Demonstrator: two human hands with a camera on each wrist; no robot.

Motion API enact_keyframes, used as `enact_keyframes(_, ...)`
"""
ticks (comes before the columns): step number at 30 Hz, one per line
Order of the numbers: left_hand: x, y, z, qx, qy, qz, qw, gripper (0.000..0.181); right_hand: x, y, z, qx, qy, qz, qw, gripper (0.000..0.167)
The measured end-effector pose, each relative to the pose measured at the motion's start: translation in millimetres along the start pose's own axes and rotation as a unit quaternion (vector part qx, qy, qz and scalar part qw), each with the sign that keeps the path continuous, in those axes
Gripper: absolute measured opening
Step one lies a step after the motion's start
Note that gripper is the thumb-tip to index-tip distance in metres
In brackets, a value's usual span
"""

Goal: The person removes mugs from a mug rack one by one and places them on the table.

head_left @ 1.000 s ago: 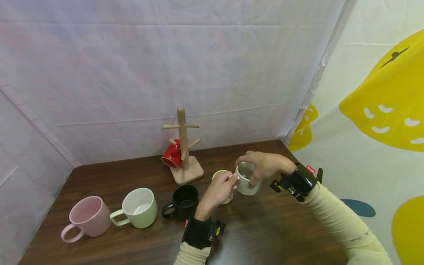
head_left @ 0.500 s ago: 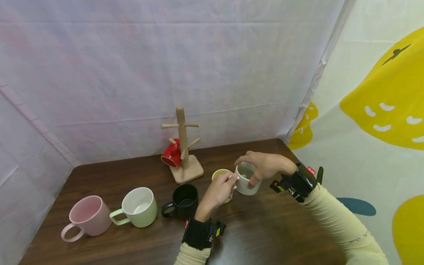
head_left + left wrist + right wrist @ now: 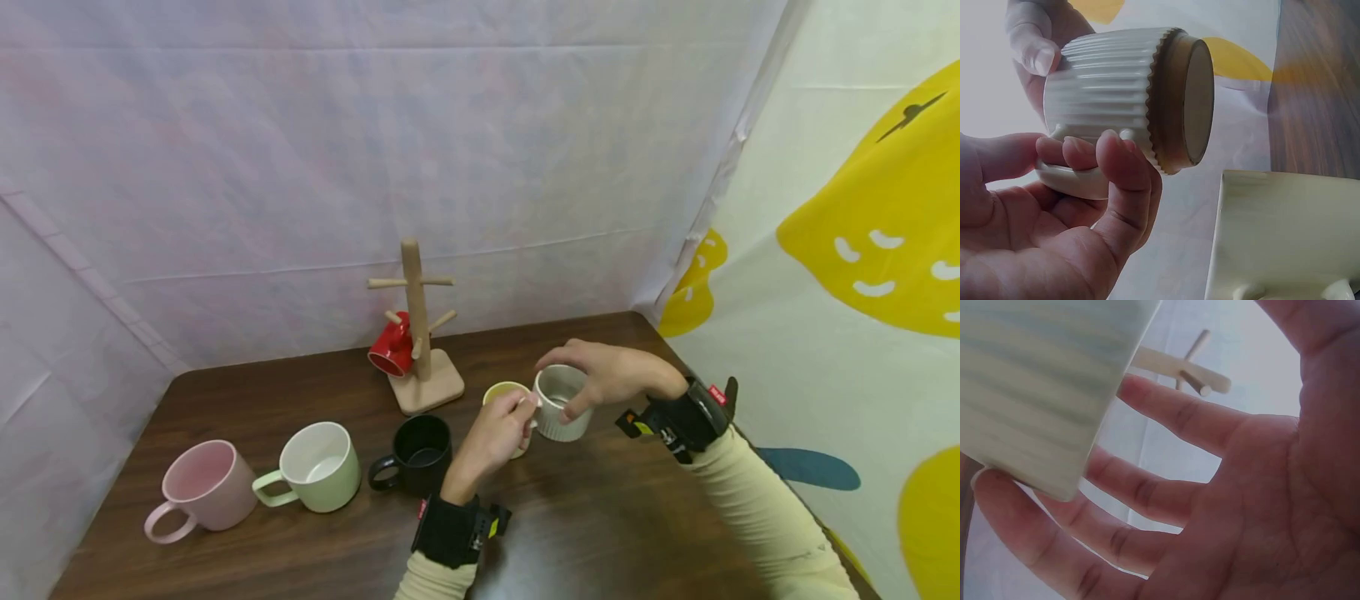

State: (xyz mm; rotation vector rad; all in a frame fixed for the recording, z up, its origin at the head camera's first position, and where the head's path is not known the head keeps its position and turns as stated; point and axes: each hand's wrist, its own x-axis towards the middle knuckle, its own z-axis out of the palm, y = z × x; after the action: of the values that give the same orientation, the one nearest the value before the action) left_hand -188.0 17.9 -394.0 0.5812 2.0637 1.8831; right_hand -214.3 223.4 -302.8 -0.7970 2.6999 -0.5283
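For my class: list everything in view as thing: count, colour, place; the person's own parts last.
table: 1, dark brown, lower half
mug stand: 1, pale wood, back of table
red mug: 1, red, on stand
pink mug: 1, pink, far left
green mug: 1, pale green, beside pink mug
black mug: 1, black, in front of stand
yellow mug: 1, yellow, right of black mug, partly hidden
ribbed mug: 1, white, right of yellow mug
wall cloth: count unclear, whitish, behind table
patterned cloth: 1, white with yellow and blue, right
wrist devices: 2, black, one per wrist
sleeves: 2, pale yellow, on arms
left grip: 1, bare, holding ribbed mug's handle
right grip: 1, bare, around ribbed mug's rim
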Motion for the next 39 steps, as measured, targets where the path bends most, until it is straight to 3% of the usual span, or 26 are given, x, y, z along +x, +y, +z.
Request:
enact_keyframes(9, 0.4, -1.6, -0.7, 0.002, 0.007, 0.005, 1.0, 0.041, 1.0, 11.3, 5.2, 0.038, 0.013, -0.019, 0.999, 0.07)
enact_keyframes(19, -0.1, -4.7, -2.0, 0.054, 0.031, 0.011, 0.998, 0.041, 1.7, 18.2, 11.1, 0.076, 0.028, -0.033, 0.9962, 0.07)
enact_keyframes(25, -0.6, -6.8, -2.3, 0.058, 0.042, 0.007, 0.9974, 0.042, 1.4, 22.3, 14.1, 0.096, 0.046, -0.042, 0.9935, 0.069)
enact_keyframes(34, -1.7, -7.6, -1.5, 0.06, 0.053, 0.003, 0.9968, 0.042, -2.7, 31.9, 17.7, 0.176, 0.058, -0.07, 0.9802, 0.07)
enact_keyframes(39, -1.2, -10.3, -0.4, 0.049, 0.053, -0.001, 0.9974, 0.043, -3.1, 38.5, 23.4, 0.192, 0.076, -0.074, 0.9758, 0.069)
